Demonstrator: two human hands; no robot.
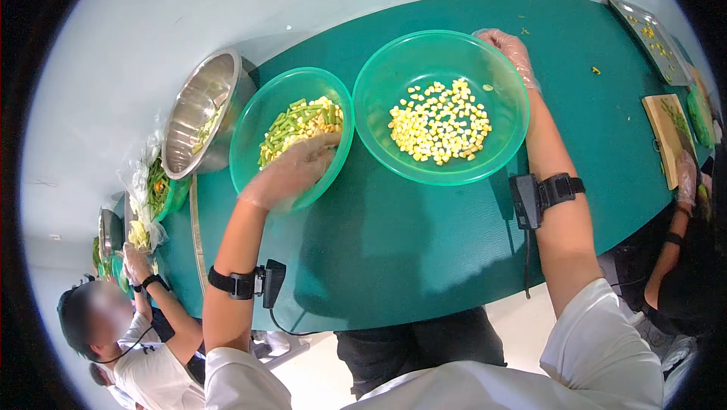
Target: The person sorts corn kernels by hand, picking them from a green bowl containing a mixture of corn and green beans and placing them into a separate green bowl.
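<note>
Two translucent green plastic bowls stand side by side on the green table. The left bowl [251, 118] holds cut green beans [291, 124] mixed with yellow corn kernels. My left hand [291, 174], in a clear plastic glove, reaches over its near rim into the mix; motion smears the fingers, and what they hold is hidden. Yellow corn kernels [435, 134] lie loose across the bottom of the larger right bowl [379, 69], which is tilted slightly towards me. Also gloved, my right hand [513, 53] grips this bowl's far right rim, its fingers partly behind the wall.
A steel basin [182, 126] leans at the left, near a plastic bag of vegetables [155, 183]. At the far right are a metal tray [651, 39] with yellow scraps and a cutting board [660, 141] by a co-worker's gloved hand [686, 175]. Another person [144, 334] works at the left.
</note>
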